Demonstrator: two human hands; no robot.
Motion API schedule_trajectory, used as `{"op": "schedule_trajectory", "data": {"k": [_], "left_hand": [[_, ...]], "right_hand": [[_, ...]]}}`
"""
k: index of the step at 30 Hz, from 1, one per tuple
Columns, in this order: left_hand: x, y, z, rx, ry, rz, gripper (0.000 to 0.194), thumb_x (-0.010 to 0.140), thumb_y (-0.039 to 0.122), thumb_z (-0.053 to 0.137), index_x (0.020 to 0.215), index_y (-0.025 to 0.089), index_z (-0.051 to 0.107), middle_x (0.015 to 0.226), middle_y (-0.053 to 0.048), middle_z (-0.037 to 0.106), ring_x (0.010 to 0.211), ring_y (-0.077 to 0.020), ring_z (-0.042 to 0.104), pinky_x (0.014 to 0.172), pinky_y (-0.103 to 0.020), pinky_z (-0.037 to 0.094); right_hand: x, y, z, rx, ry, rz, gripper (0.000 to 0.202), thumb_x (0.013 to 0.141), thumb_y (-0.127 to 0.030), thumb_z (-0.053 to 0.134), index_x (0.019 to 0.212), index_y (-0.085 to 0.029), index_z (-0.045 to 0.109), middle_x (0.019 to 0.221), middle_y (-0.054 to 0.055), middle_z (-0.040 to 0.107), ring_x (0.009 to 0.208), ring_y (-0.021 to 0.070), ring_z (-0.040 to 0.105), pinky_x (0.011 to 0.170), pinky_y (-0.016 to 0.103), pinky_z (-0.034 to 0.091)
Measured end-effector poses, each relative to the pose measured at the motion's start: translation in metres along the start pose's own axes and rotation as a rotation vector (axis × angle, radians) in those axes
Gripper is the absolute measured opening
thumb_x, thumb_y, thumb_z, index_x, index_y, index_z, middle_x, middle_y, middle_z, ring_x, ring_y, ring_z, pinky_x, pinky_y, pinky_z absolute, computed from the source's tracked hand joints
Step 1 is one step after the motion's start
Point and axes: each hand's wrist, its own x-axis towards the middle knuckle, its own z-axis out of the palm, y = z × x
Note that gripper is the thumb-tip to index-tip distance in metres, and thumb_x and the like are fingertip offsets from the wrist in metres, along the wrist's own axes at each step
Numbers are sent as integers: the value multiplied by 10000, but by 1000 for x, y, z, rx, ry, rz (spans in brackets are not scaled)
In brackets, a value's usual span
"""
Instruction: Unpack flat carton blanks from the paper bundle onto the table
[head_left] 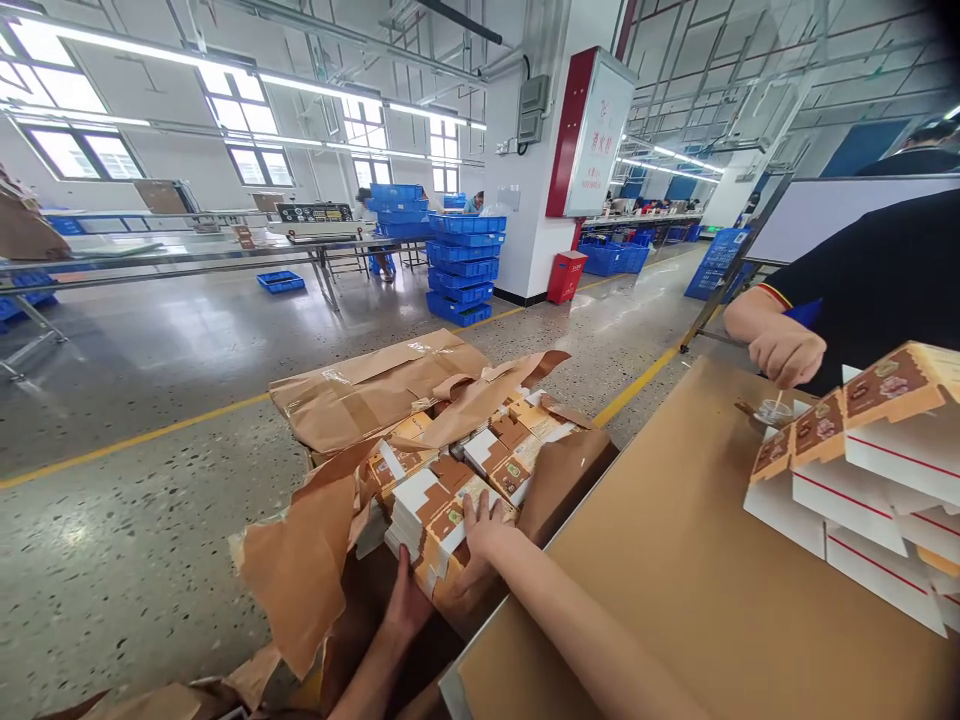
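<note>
**Bundle of Flat Cartons Gripped in Torn Paper Wrap**

Both hands down in a floor-level parcel, left of the near worktable [675, 560]. Right hand [480, 535] spread flat on top of a stack of flat cartons [431, 520], fingers splayed and pressing. Left hand [409, 605] tucked under the stack's near end, fingers curled out of sight beneath it, apparently gripping. Best done with top and bottom squeezed together and the stack kept level, lest the slick sheets fan out and slide. Cartons thin, glossy, white and brown print, square-edged. Around them, crumpled brown wrapping paper [300, 560], matte, torn into ragged flaps. More bundles [510, 450] just beyond. Far right, a co-worker's hand [784, 355] over a small clear cup [772, 410], beside folded boxes [862, 470] piled on the table.
</note>
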Motion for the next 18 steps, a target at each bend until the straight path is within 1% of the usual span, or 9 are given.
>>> {"op": "schedule_trajectory", "data": {"k": [1,2,4,6,9,12,15,16,18], "left_hand": [[-1,1,-2,-5,-3,7,442,891,496,513,1222,205,551,1325,-111,546,1163,-261,550,974,-513,447],[-3,3,-4,-9,-8,12,455,889,509,509,1228,208,546,1333,-113,539,1174,-266,542,982,-520,438],[-8,7,-9,-19,-27,19,491,882,548,491,1235,211,543,1341,-117,533,1187,-271,533,993,-526,425],[-12,11,-15,-30,-65,34,524,874,581,479,1233,205,546,1332,-118,541,1187,-272,535,1002,-531,413],[-17,18,-23,-50,-160,84,552,857,614,480,1222,209,566,1291,-108,585,1189,-270,543,1035,-548,378],[-24,24,-28,-58,-271,161,634,829,677,460,1222,196,585,1224,-110,644,1199,-276,557,1078,-583,312],[-40,27,-26,-29,-333,231,692,798,725,442,1229,208,602,1193,-113,689,1141,-284,617,1096,-615,275],[-48,29,-22,-16,-337,252,683,783,732,455,1223,234,614,1190,-101,700,1104,-287,642,1095,-613,287],[-66,34,-12,11,-319,299,646,730,701,570,1223,287,622,1207,-68,702,1060,-302,666,1072,-583,358]], "right_hand": [[-3,-1,-2,7,4,-40,1431,490,-490,897,1526,-115,-18,1586,261,-53,1432,501,48,1066,669,250],[-8,-2,-4,13,19,-81,1436,481,-464,902,1526,-121,-22,1587,252,-58,1428,510,46,1054,684,253],[-18,-4,-9,26,78,-164,1378,522,-434,878,1530,-124,-8,1596,239,-30,1423,522,59,1046,711,231],[-29,-5,-13,38,150,-243,1275,581,-423,830,1536,-109,44,1600,244,24,1419,529,79,1039,730,216],[-43,-6,-16,47,235,-342,1173,617,-400,773,1536,-103,107,1599,249,64,1418,531,84,1046,744,173],[-53,-5,-17,57,304,-427,1154,615,-422,748,1536,-116,124,1599,244,74,1424,516,90,1068,725,159],[-61,-2,-18,52,368,-509,1196,591,-468,772,1535,-112,130,1594,253,80,1425,517,80,1065,726,168],[-63,-2,-18,45,384,-537,1208,584,-475,784,1535,-109,133,1592,256,84,1423,519,82,1065,727,170],[-67,-2,-17,31,413,-599,1200,598,-484,786,1534,-112,134,1595,246,92,1425,513,95,1074,713,172]]}}
